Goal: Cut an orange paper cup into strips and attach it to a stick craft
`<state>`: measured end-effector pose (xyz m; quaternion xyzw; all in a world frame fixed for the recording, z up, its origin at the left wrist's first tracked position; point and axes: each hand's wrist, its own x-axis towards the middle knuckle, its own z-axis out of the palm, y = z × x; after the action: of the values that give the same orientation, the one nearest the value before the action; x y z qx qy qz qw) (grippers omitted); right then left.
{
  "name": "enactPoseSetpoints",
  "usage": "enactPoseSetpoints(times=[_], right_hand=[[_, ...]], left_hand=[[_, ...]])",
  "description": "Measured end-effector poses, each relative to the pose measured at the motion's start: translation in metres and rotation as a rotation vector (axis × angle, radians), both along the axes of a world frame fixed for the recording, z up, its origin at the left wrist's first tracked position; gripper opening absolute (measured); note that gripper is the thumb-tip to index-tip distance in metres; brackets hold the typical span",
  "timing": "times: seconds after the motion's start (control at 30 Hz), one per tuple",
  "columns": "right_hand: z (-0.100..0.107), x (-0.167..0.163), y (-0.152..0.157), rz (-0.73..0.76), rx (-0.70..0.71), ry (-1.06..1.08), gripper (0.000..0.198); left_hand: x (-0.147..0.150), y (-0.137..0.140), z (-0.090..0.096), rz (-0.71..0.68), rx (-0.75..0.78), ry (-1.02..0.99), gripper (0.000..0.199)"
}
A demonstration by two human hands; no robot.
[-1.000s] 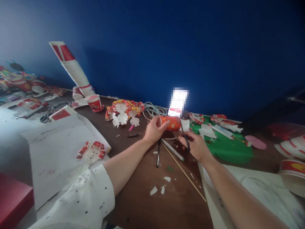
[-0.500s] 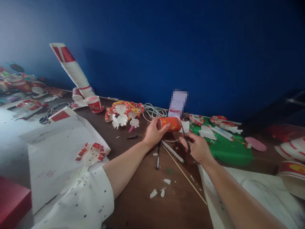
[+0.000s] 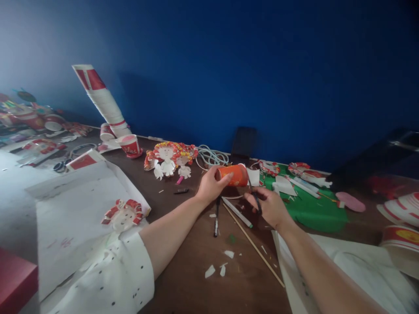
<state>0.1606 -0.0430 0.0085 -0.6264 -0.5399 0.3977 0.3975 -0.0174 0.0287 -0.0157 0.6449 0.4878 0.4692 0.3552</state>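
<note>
My left hand is wrapped round an orange-red paper cup, held on its side above the brown table. In my right hand is a pair of dark scissors, fingers closed on the handles and blades pointing up at the cup's right-hand rim. Whether the blades are cutting into the rim I cannot tell. Below the hands lie a black pen, a white marker and a thin wooden stick.
White paper scraps lie in front. Paper-doll figures, a coiled cable and a dark upright slab stand along the blue wall. Green sheet lies to the right; a leaning stack of cups rises at left.
The cup has tipped a little, and both hands sit slightly lower in the view. The upright slab by the wall looked pale and pixelated before; now it is dark.
</note>
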Motion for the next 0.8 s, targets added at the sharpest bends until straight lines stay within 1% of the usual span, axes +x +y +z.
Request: enactPoseSetpoints(times=[0.17,0.27,0.33,0.4,0.43,0.5,0.53,0.57,0.6,0.63,0.73,0.77,0.8], right_hand=[[0.000,-0.003,-0.002,-0.017,0.050,-0.087,0.032],[0.000,-0.002,-0.003,-0.001,0.018,-0.116,0.034],[0.002,0.004,-0.002,0.064,-0.018,-0.109,0.036],[0.006,0.012,-0.002,0.146,-0.044,-0.145,0.038],[0.008,0.017,-0.002,0.167,-0.052,-0.219,0.039],[0.015,0.026,-0.004,0.136,-0.053,-0.505,0.045],[0.018,0.030,-0.005,0.115,-0.065,-0.666,0.048],[0.021,0.032,-0.007,0.121,-0.079,-0.789,0.046],[0.024,0.034,-0.009,0.157,-0.084,-0.872,0.043],[0.027,0.035,-0.011,0.218,-0.081,-0.916,0.043],[0.036,0.035,-0.015,0.410,-0.075,-0.948,0.052],[0.040,0.034,-0.016,0.436,-0.095,-0.980,0.052],[0.044,0.033,-0.015,0.436,-0.119,-1.034,0.046]], left_hand=[[0.001,0.000,-0.001,0.015,-0.002,-0.013,0.045],[0.001,0.001,-0.003,0.035,0.000,-0.022,0.043],[0.000,0.003,-0.005,0.091,-0.006,-0.042,0.043],[-0.001,0.006,-0.005,0.211,-0.014,-0.082,0.044],[-0.002,0.008,-0.005,0.280,-0.017,-0.109,0.045],[-0.004,0.010,-0.004,0.380,-0.010,-0.171,0.046],[-0.004,0.010,-0.004,0.401,0.002,-0.197,0.046],[-0.004,0.010,-0.004,0.402,0.016,-0.216,0.045],[-0.004,0.010,-0.003,0.391,0.033,-0.229,0.045],[-0.003,0.009,-0.003,0.373,0.049,-0.235,0.044],[-0.001,0.008,-0.005,0.329,0.060,-0.244,0.044],[0.000,0.008,-0.006,0.321,0.053,-0.248,0.044],[0.000,0.008,-0.007,0.319,0.045,-0.251,0.045]])
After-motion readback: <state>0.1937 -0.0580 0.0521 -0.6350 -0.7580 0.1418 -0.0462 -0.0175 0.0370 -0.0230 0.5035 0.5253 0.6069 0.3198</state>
